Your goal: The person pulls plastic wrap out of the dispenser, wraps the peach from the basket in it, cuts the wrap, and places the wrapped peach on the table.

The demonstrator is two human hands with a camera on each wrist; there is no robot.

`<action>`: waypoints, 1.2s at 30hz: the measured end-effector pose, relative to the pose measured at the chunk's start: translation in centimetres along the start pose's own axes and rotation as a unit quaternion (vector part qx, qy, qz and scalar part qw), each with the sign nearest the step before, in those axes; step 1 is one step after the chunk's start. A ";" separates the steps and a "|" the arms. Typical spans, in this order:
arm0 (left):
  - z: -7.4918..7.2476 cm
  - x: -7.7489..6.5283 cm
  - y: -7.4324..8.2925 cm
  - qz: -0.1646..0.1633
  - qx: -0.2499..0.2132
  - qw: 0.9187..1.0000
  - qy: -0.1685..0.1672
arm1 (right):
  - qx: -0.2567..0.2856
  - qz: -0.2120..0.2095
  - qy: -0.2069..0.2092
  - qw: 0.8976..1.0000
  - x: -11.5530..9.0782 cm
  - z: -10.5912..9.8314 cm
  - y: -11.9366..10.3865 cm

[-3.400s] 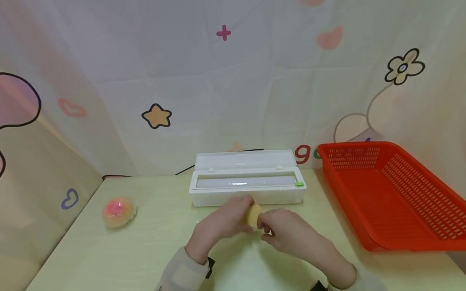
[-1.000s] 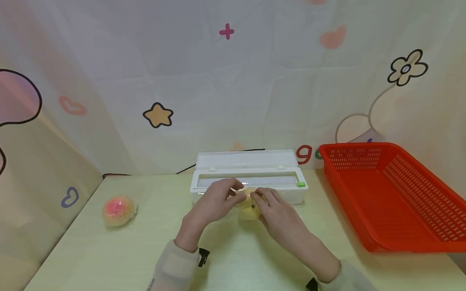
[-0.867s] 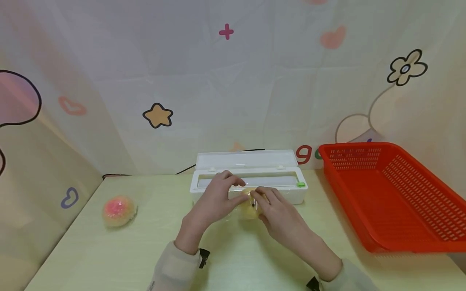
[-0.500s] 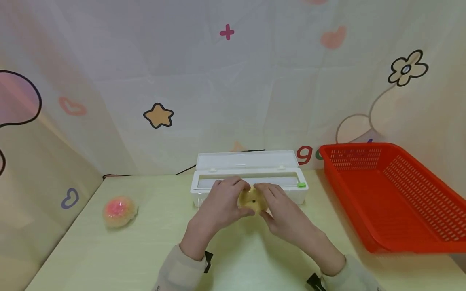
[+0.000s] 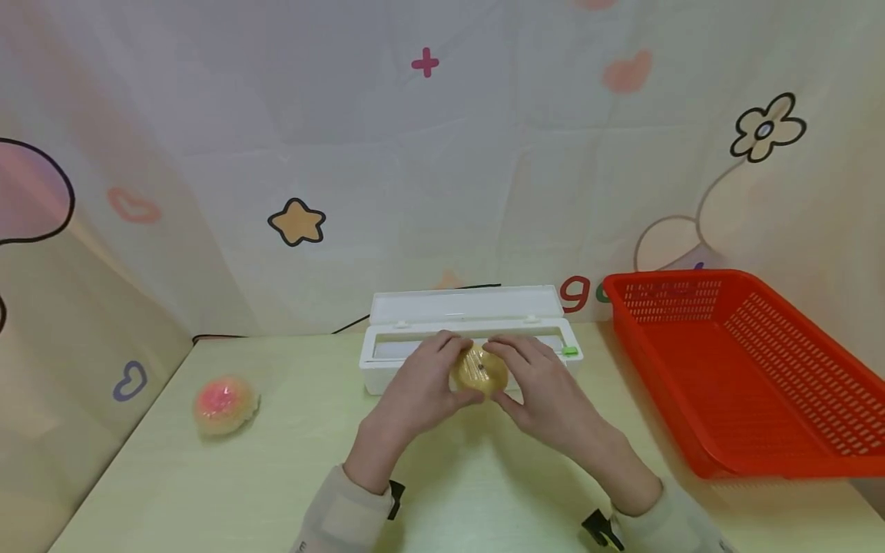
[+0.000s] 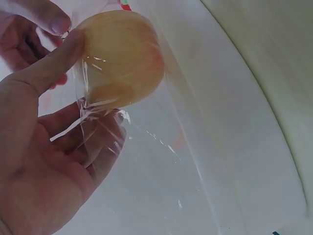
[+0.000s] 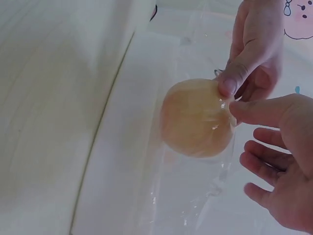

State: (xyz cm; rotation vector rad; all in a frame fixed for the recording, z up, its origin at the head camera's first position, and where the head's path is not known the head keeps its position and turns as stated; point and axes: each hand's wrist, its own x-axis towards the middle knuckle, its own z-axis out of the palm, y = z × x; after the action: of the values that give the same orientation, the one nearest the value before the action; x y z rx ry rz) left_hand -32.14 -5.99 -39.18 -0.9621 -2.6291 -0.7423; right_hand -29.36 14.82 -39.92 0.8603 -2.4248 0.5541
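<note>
A yellow apple (image 5: 480,372), with a dark dot facing up, is held between both hands above the table, in front of the white box. Clear cling film (image 6: 100,139) wraps it and hangs loose in creases in the wrist views. My left hand (image 5: 420,388) curves round its left side, thumb against the fruit and fingers behind the film. From the right, my right hand (image 5: 549,392) closes on it with thumb and fingers. In the right wrist view, the right thumb presses the filmed edge beside the left thumb; the lower fingers curl apart from the fruit.
Behind the hands stands a white cling film dispenser (image 5: 387,378), lid raised, with a roll inside and a green slider (image 5: 569,351). A film-wrapped pink-topped peach (image 5: 224,405) sits at left. At right is a red plastic basket (image 5: 691,430). A printed curtain (image 5: 449,177) hangs behind.
Both hands have moved up with the apple towards the dispenser. It was partly hidden earlier; its dotted face now points up. The fingers have shifted from the film at its top to its sides.
</note>
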 end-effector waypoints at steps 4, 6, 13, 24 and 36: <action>0.0 0.0 -0.2 -0.025 -0.029 0.999 0.002 | -0.037 -0.011 -0.011 0.999 0.0 -0.2 -1.0; 0.0 0.1 -0.4 -0.040 -0.054 0.998 0.006 | -0.052 -0.010 -0.024 0.998 0.0 0.1 -1.5; 0.3 0.3 -1.1 -0.064 -0.098 0.992 0.042 | -0.115 -0.016 -0.057 0.992 0.4 2.5 -1.8; -0.5 0.1 -2.1 -0.044 -0.098 0.993 0.057 | -0.171 -0.052 -0.022 0.984 1.9 3.9 -0.8; -4.0 -1.7 -6.4 -0.215 -0.090 0.971 0.057 | -0.174 -0.034 -0.010 0.984 3.1 4.3 0.3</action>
State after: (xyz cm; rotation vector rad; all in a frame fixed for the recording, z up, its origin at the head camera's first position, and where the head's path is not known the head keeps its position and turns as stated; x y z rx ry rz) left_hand -34.91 -13.19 -38.92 -0.3677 -2.7292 -1.1117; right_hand -33.04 11.34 -41.57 0.7962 -2.4000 0.0897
